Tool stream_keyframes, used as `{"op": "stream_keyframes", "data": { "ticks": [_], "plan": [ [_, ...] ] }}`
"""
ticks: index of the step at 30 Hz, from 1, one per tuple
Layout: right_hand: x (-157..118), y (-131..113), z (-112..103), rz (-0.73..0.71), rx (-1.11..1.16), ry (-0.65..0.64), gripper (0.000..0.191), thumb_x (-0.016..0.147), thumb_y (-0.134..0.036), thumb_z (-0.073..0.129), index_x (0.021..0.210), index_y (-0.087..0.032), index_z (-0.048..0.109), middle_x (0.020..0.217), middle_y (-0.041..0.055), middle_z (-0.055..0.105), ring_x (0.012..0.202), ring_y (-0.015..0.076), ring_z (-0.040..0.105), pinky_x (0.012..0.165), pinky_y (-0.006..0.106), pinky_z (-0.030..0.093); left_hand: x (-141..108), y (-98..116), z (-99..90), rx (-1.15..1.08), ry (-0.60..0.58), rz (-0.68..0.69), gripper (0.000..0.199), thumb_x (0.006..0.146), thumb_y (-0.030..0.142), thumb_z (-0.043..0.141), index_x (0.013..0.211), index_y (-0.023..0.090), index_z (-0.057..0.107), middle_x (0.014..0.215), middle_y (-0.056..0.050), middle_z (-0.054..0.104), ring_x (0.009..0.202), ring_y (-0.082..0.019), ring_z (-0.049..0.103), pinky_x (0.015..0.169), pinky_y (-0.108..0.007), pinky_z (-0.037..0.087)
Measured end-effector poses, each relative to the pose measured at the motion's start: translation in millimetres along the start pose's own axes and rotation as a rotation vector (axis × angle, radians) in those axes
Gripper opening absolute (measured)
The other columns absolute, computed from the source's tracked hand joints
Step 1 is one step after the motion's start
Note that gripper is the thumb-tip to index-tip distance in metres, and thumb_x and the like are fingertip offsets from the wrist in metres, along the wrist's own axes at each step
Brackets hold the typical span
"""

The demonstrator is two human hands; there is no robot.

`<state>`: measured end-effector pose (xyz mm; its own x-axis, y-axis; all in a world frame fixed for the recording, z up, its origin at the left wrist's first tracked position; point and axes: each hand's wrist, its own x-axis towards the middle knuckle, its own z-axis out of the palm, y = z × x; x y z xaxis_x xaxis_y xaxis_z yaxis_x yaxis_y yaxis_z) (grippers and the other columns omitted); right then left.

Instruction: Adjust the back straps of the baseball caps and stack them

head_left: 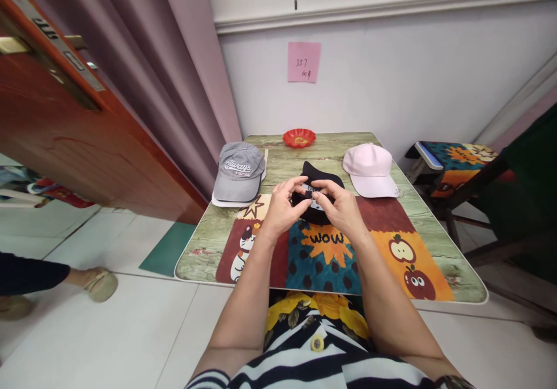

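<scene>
A black cap (321, 173) with a pale print inside or on it is near the middle of the table, its brim pointing away from me. Across its near side runs a dark strap (308, 194). My left hand (284, 202) pinches the strap's left part between thumb and fingers. From the other side, my right hand (337, 202) pinches the strap close to what looks like a small buckle. Both hands partly cover the cap.
A grey cap (238, 171) on a white one is at left, a pink cap (369, 168) at right. Behind stands a red scalloped dish (299, 139). A patterned mat (324, 276) covers the table's front. At far left, a person's foot (99, 283) shows.
</scene>
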<state>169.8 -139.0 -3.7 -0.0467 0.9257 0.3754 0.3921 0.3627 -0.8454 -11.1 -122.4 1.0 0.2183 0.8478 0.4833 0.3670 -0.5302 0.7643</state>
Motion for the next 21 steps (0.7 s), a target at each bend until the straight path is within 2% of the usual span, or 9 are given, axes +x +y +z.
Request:
{"op": "stream_keyframes", "data": {
  "ticks": [2,5,7,12,15,21],
  "plan": [
    [-0.8,-2.2,-2.5,-0.066,-0.021,-0.016,0.038,0.092,-0.037,0.065,0.127,-0.025,0.069,0.098,0.0039,0.077,0.087,0.0210,0.071,0.084,0.033,0.053,-0.6,-1.6,0.7,-0.046,0.025,-0.023,0.043,0.079,0.021,0.075,0.119,0.022,0.060,0.094,-0.003,0.073,0.101,-0.021,0.069,0.103,-0.039,0.047],
    [-1.0,-3.5,-5.6,-0.173,-0.015,-0.064,0.032,0.090,-0.033,0.068,0.122,-0.027,0.072,0.117,0.0044,0.077,0.106,0.0236,0.071,0.096,0.036,0.053,-0.9,-4.5,1.4,-0.077,0.036,-0.018,0.028,0.077,0.024,0.076,0.099,0.021,0.060,0.096,-0.004,0.071,0.095,-0.020,0.069,0.098,-0.036,0.049],
    [-0.6,-2.9,-6.0,-0.214,-0.002,-0.075,0.029,0.091,-0.030,0.069,0.119,-0.027,0.073,0.121,0.0037,0.076,0.112,0.0235,0.070,0.100,0.037,0.052,-0.8,-5.4,1.7,-0.071,0.034,-0.008,0.021,0.078,0.024,0.075,0.093,0.021,0.061,0.099,-0.006,0.070,0.097,-0.021,0.068,0.098,-0.037,0.049],
    [0.5,0.0,-4.0,-0.229,-0.032,0.001,0.022,0.091,-0.026,0.067,0.112,-0.026,0.074,0.111,0.0038,0.078,0.103,0.0229,0.072,0.094,0.037,0.054,-0.6,-4.4,0.9,-0.146,0.047,0.006,0.013,0.081,0.022,0.069,0.094,0.020,0.066,0.111,-0.009,0.072,0.123,-0.025,0.061,0.111,-0.042,0.042],
    [0.7,0.9,-2.2,-0.234,-0.048,0.031,0.018,0.090,-0.027,0.067,0.107,-0.025,0.075,0.106,0.0042,0.078,0.098,0.0232,0.073,0.090,0.036,0.055,0.5,-3.5,2.0,-0.213,0.048,-0.026,0.011,0.084,0.028,0.069,0.091,0.020,0.067,0.114,-0.011,0.072,0.121,-0.025,0.063,0.111,-0.043,0.042],
    [-0.5,0.9,0.4,-0.250,-0.066,0.060,0.016,0.092,-0.027,0.066,0.106,-0.025,0.074,0.105,0.0049,0.078,0.097,0.0231,0.073,0.088,0.035,0.055,1.9,-1.0,6.7,-0.172,0.070,-0.056,0.014,0.083,0.031,0.072,0.077,0.019,0.068,0.118,-0.012,0.071,0.121,-0.026,0.063,0.113,-0.046,0.041]
  ]
}}
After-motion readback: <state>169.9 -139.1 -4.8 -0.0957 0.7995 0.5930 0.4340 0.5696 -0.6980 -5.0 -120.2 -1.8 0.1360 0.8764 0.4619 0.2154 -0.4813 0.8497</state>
